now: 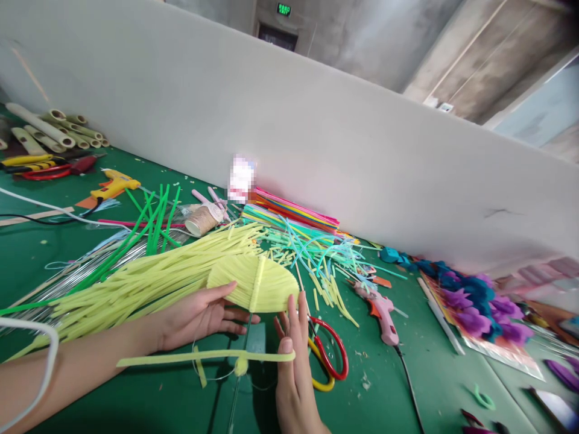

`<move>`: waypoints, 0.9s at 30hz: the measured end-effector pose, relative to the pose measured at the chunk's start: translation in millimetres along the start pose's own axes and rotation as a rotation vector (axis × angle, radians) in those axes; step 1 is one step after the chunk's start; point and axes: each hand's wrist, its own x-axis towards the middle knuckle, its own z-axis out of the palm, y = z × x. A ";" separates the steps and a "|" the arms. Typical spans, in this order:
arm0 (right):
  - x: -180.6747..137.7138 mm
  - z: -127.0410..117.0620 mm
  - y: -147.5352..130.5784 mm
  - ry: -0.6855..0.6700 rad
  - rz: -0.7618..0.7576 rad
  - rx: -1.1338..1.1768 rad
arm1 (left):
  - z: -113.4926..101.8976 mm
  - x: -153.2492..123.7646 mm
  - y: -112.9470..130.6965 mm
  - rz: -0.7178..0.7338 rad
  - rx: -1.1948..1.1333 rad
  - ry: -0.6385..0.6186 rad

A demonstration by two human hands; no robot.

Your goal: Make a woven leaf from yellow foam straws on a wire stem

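Note:
A yellow-green leaf (275, 286) made of side-by-side pipe cleaners, with a thick midrib, sits on a thin wire stem (235, 398). My left hand (203, 319) pinches the leaf's lower left edge, thumb on top and the other fingers below. Fingers of my right hand (296, 361) stretch up along the leaf's right edge, touching it, with the thumb apart. Below the leaf, a single yellow-green pipe cleaner (181, 358) crosses the stem beside a small fuzzy knob (241, 366), its right end at my right thumb. Scissors (337, 349) with red and yellow handles lie beside my right hand.
Yellow-green pipe cleaners (149, 277) lie behind my left arm. A twine spool (203, 219), yellow glue gun (115, 184) and pink glue gun (384, 313) rest on the green table. Bamboo pieces (58, 129) are far left, purple flowers (474, 301) right. A pale partition (289, 120) rises behind.

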 end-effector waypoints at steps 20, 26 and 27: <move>1.4 -13.7 -19.4 -0.175 0.242 0.338 | -2.7 0.9 -3.7 0.029 0.107 -0.058; -0.7 -19.1 -14.8 -0.181 0.307 0.206 | -2.4 -0.4 -4.1 0.008 0.068 0.011; -1.3 -19.4 -13.9 -0.189 0.330 0.216 | -2.2 0.0 -4.2 0.013 0.065 0.008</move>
